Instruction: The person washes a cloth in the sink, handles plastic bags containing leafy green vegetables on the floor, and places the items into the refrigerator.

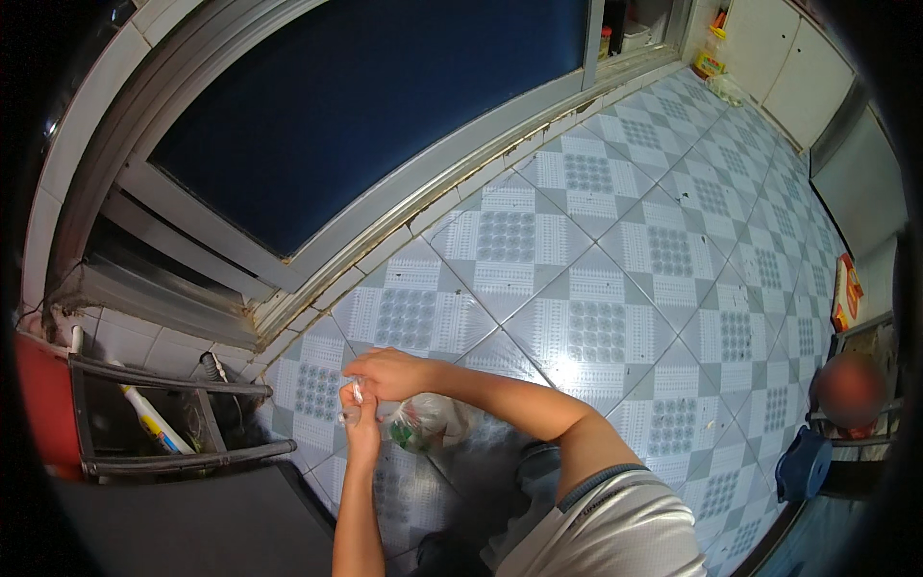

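Observation:
Both my hands meet in front of me at the lower left of the head view. My left hand (363, 418) grips the gathered neck of a clear plastic bag (422, 422), whose twisted end pokes out beside the fingers. My right hand (389, 373) is bent over from above, its fingers at the same clear plastic; how they hold it is partly hidden. The filled bag hangs below my right forearm, with something green and some pale contents showing through.
A dark rack (180, 458) holding a white-and-yellow bottle (155, 418) stands at left, near a sliding door's metal frame (433, 180). Patterned floor tiles (598, 288) spread ahead. At right are a blue plastic object (804, 465) and a red-and-white packet (846, 292); a yellow-capped bottle (712, 54) stands far off.

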Demonstrator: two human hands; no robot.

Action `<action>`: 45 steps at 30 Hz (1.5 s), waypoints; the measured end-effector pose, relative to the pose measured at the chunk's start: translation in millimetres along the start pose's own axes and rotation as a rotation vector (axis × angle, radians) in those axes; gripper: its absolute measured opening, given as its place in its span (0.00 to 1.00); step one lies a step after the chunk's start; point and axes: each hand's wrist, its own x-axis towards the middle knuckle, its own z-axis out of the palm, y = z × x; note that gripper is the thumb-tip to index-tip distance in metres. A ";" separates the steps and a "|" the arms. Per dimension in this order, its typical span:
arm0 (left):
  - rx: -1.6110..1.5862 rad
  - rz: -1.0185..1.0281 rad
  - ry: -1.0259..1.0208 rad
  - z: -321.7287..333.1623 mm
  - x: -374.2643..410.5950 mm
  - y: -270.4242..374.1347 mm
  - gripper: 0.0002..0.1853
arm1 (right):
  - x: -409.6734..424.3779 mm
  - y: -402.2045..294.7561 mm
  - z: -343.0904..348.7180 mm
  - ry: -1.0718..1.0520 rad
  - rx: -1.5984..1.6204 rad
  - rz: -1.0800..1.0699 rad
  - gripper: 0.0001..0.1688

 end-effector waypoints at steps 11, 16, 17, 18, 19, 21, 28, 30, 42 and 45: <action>0.176 0.055 -0.085 -7.0 -1.5 -13.8 0.19 | -10.2 -3.4 -14.6 0.180 0.290 0.136 0.07; 0.134 -0.021 -0.184 -9.1 0.0 -7.1 0.23 | -24.2 1.1 -21.6 0.146 0.673 0.372 0.06; 0.131 -0.041 -0.186 -7.3 0.8 -4.4 0.23 | -26.8 7.0 -21.1 0.163 0.721 0.423 0.06; 0.126 -0.063 -0.186 -4.9 1.5 -2.6 0.23 | -28.9 11.1 -18.8 0.193 0.755 0.448 0.07; 0.122 -0.084 -0.186 -5.1 1.3 -1.7 0.24 | -30.5 14.8 -16.3 0.223 0.789 0.474 0.08; 0.068 -0.123 -0.238 -8.9 2.2 -9.7 0.23 | -31.8 19.2 -11.2 0.246 0.871 0.526 0.09; 0.091 -0.152 -0.371 4.6 -2.9 2.4 0.21 | -33.9 27.8 2.1 0.202 1.230 0.598 0.13; 0.046 -0.149 -0.413 3.5 -2.8 4.5 0.21 | -32.3 22.9 -1.1 0.178 1.223 0.585 0.13; 0.202 -0.137 -0.255 -4.3 -9.2 5.3 0.06 | -53.0 2.6 -16.2 -0.058 0.541 0.557 0.09; 0.499 0.163 -0.254 7.8 -11.7 17.2 0.08 | -51.8 36.9 4.0 0.052 0.282 0.099 0.09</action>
